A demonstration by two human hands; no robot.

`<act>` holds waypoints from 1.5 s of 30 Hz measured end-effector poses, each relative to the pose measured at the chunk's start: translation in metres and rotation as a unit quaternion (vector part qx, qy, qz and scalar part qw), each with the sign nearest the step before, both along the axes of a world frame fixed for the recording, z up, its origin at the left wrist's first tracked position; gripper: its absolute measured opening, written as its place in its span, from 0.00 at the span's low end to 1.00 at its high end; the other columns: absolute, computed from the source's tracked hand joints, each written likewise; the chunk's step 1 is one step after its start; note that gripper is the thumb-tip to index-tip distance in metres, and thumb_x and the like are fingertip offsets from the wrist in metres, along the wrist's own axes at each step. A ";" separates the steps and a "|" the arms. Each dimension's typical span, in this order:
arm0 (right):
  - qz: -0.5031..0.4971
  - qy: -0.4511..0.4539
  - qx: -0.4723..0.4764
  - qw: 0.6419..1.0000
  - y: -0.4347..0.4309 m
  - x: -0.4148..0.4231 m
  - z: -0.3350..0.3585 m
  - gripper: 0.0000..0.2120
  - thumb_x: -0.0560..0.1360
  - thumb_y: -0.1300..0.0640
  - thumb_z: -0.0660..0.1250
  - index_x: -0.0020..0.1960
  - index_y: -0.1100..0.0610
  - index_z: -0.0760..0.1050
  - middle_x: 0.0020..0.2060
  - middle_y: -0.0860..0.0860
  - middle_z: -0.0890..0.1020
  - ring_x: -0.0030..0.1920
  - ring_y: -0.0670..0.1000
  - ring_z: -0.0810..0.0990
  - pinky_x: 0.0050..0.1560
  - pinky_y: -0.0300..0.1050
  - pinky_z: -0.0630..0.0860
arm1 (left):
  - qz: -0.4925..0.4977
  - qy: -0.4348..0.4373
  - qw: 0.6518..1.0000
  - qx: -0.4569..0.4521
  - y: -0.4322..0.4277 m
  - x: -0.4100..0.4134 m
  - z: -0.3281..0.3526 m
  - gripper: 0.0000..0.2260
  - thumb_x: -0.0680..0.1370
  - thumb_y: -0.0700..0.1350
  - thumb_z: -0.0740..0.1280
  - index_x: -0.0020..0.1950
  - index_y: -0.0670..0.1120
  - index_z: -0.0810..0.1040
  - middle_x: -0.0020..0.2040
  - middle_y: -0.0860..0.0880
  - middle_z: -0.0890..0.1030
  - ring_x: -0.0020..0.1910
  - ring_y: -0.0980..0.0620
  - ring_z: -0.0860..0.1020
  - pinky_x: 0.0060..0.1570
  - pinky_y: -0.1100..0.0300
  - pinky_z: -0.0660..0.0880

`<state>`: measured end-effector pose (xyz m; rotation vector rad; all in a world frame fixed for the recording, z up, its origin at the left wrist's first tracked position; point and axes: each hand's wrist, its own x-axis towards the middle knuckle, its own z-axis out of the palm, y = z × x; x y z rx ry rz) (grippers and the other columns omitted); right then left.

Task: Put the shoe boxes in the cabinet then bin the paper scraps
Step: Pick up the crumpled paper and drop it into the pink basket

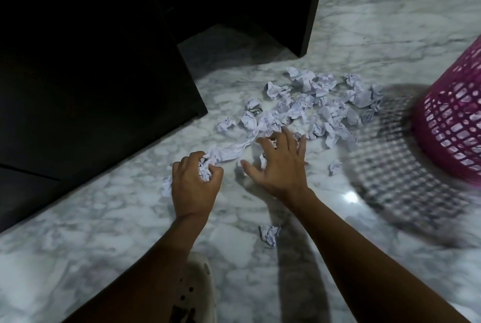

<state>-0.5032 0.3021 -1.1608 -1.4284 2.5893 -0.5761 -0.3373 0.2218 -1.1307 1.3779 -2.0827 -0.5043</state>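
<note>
The left hand [195, 184] is clenching a crumpled strip [231, 152] stretching diagonally toward the right hand [279, 166], which is lying spread, touching paper scraps [312, 104] heaped just beyond it; their print is too small to read.

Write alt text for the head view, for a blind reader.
A person's left hand grips crumpled paper while the right hand spreads open over paper scraps strewn on a marble floor. A pink mesh bin is at right, a dark cabinet at left.
</note>
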 end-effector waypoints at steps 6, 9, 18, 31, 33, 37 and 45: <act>0.033 -0.026 -0.069 0.997 -0.006 0.002 -0.008 0.14 0.68 0.48 0.70 0.49 0.55 0.78 0.48 0.57 0.77 0.49 0.61 0.77 0.52 0.54 0.73 | -0.018 -0.046 0.998 0.043 -0.010 0.004 -0.020 0.12 0.73 0.43 0.68 0.55 0.45 0.79 0.46 0.46 0.79 0.51 0.44 0.74 0.45 0.47 0.77; 0.061 -0.044 -0.125 0.989 -0.005 0.007 -0.015 0.11 0.62 0.66 0.74 0.44 0.59 0.79 0.43 0.58 0.78 0.39 0.61 0.77 0.38 0.51 0.73 | -0.043 -0.084 0.995 0.030 -0.010 0.002 -0.027 0.10 0.73 0.46 0.67 0.52 0.46 0.79 0.46 0.46 0.75 0.49 0.45 0.72 0.43 0.47 0.77; 0.067 -0.077 -0.151 0.983 0.002 0.008 -0.013 0.18 0.61 0.69 0.78 0.49 0.64 0.78 0.48 0.60 0.78 0.43 0.59 0.78 0.35 0.41 0.68 | -0.059 -0.145 0.987 -0.022 -0.007 0.001 -0.045 0.17 0.72 0.54 0.74 0.54 0.46 0.80 0.63 0.38 0.73 0.55 0.38 0.74 0.53 0.48 0.76; -0.060 -0.299 -0.213 0.928 -0.022 -0.014 0.055 0.14 0.71 0.68 0.71 0.45 0.49 0.76 0.50 0.53 0.75 0.43 0.56 0.80 0.37 0.46 0.81 | -0.063 -0.079 0.993 0.066 -0.026 -0.017 -0.027 0.10 0.70 0.40 0.68 0.51 0.45 0.79 0.42 0.44 0.79 0.42 0.41 0.79 0.38 0.51 0.76; 0.008 -0.304 -0.097 0.948 -0.031 -0.001 0.054 0.12 0.72 0.65 0.72 0.49 0.50 0.76 0.52 0.53 0.74 0.41 0.54 0.79 0.39 0.49 0.81 | -0.067 -0.054 0.992 0.093 -0.033 -0.020 -0.021 0.07 0.70 0.40 0.69 0.46 0.44 0.77 0.40 0.44 0.79 0.41 0.42 0.78 0.39 0.52 0.75; 0.055 -0.242 0.071 0.966 -0.034 0.032 0.036 0.16 0.75 0.55 0.69 0.63 0.53 0.75 0.60 0.56 0.71 0.52 0.60 0.80 0.54 0.50 0.77 | -0.010 0.041 0.980 0.192 -0.049 -0.028 0.000 0.09 0.70 0.44 0.75 0.44 0.46 0.76 0.37 0.48 0.81 0.38 0.48 0.78 0.40 0.56 0.75; -0.017 -0.206 0.053 0.977 -0.040 0.046 0.036 0.19 0.77 0.44 0.61 0.60 0.54 0.77 0.58 0.54 0.74 0.53 0.58 0.80 0.54 0.50 0.71 | 0.033 0.166 0.938 0.302 -0.077 -0.034 0.027 0.11 0.69 0.40 0.74 0.38 0.52 0.74 0.32 0.51 0.76 0.30 0.52 0.72 0.32 0.57 0.71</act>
